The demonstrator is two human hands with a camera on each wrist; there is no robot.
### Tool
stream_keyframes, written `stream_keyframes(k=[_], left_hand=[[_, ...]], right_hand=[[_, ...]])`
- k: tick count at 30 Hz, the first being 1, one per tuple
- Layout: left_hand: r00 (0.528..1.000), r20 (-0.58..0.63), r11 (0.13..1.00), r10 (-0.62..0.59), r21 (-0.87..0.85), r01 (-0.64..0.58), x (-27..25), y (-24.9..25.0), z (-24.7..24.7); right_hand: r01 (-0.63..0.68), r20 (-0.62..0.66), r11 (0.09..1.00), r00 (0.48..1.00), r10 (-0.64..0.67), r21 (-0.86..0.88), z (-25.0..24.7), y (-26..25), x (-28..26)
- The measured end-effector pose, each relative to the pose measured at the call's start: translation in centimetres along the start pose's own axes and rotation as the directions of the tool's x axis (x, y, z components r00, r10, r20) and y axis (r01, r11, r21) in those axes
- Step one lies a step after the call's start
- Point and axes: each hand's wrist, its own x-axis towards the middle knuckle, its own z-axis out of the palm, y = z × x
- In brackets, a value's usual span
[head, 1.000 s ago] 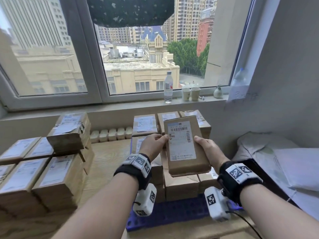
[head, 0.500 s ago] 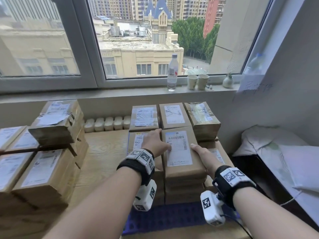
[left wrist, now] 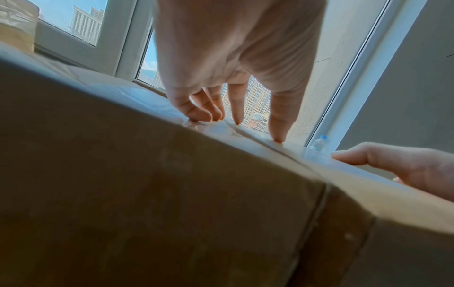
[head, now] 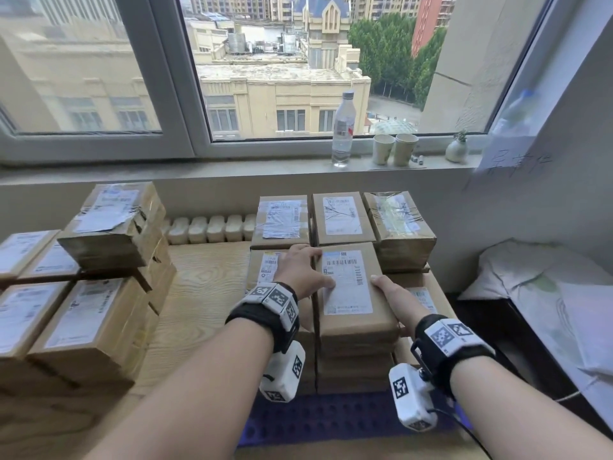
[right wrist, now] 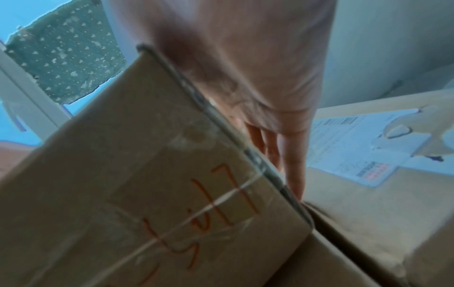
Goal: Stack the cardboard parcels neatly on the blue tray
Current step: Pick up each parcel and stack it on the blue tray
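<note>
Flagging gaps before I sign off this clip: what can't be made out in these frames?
- Blue plastic tray: head view, mostly covered by the stacks and both forearms; its extent is unknown.
- Brown cardboard parcel with the white label: label text too small, head view.
- Right hand: fingers hidden behind the parcel's side, head view; right wrist view is blurred.
- Left hand: thumb unseen, left wrist view.
</note>
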Motion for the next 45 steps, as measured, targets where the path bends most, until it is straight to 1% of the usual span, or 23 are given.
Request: stream_keyframes(k=[3, 7, 13, 15, 17, 19, 21, 24, 26, 29, 32, 37, 41, 45], left_hand=[[1.0, -0.001, 1.0, 0.006, 0.006, -0.006, -0.1, 0.1, 0.2], [1.0, -0.009, 1.0, -0.001, -0.002, 0.001, 0.0, 0.1, 0.2], [1.0, -0.009, 1.0, -0.006, 0.027, 0.007, -0.2, 0.2, 0.4], [1.0, -0.007, 0.999, -0.006, 0.039, 0.006, -0.3, 0.3, 0.3], [1.0, 0.003, 0.998, -0.008, 0.058, 0.008, -0.3, 0.4, 0.2], [1.0, 0.011, 0.996, -0.005, 0.094, 0.004, -0.4, 0.7, 0.0], [1.0, 0.008, 0.993, 0.001, 0.117, -0.002, -0.6, 1.1, -0.2], [1.0, -0.019, 0.992, 0.015, 0.128, -0.013, -1.2, 1.6, -0.6], [0.999, -0.034, 0.982, 0.031, 0.185, -0.024, -1.9, 2.0, -0.9], [0.999, -0.04, 0.975, 0.024, 0.222, -0.014, -3.1, 2.1, -1.1], [0.998, -0.056, 0.978, -0.017, 0.209, 0.028, -4.6, 1.6, -1.8], [0.991, -0.114, 0.972, -0.07, 0.216, 0.094, -7.3, 0.0, -3.3], [0.983, -0.155, 0.963, -0.101, 0.235, 0.136, -9.4, -2.2, -5.0], [0.977, -0.177, 0.947, -0.12, 0.274, 0.166, -11.6, -4.9, -7.3]], right_hand=[[0.028, -0.048, 0.992, 0.998, -0.034, -0.12, -0.1, 0.2, 0.5], [0.007, -0.032, 0.995, 0.999, -0.01, -0.103, 0.1, -0.2, 0.6], [0.03, -0.051, 0.99, 0.998, -0.037, -0.139, 0.2, -0.2, 1.2], [0.037, -0.065, 0.983, 0.997, -0.049, -0.177, 0.3, -0.2, 1.4], [0.056, -0.08, 0.961, 0.994, -0.081, -0.272, 0.3, -0.5, 1.1], [0.087, -0.109, 0.906, 0.984, -0.144, -0.414, 0.2, -0.9, 0.6], [0.124, -0.135, 0.831, 0.963, -0.232, -0.542, 0.0, -1.3, 0.1], [0.181, -0.132, 0.66, 0.909, -0.394, -0.729, -0.1, -1.8, -0.9], [0.214, -0.103, 0.554, 0.869, -0.484, -0.804, -0.1, -2.0, -1.7], [0.265, -0.046, 0.468, 0.832, -0.553, -0.843, 0.1, -2.3, -2.6], [0.313, 0.009, 0.414, 0.807, -0.591, -0.855, 0.6, -2.6, -3.3], [0.414, 0.073, 0.387, 0.754, -0.653, -0.824, 2.8, -3.1, -4.2], [0.482, 0.126, 0.351, 0.712, -0.691, -0.803, 6.0, -3.3, -5.4], [0.521, 0.19, 0.312, 0.702, -0.687, -0.795, 10.1, -3.6, -7.0]])
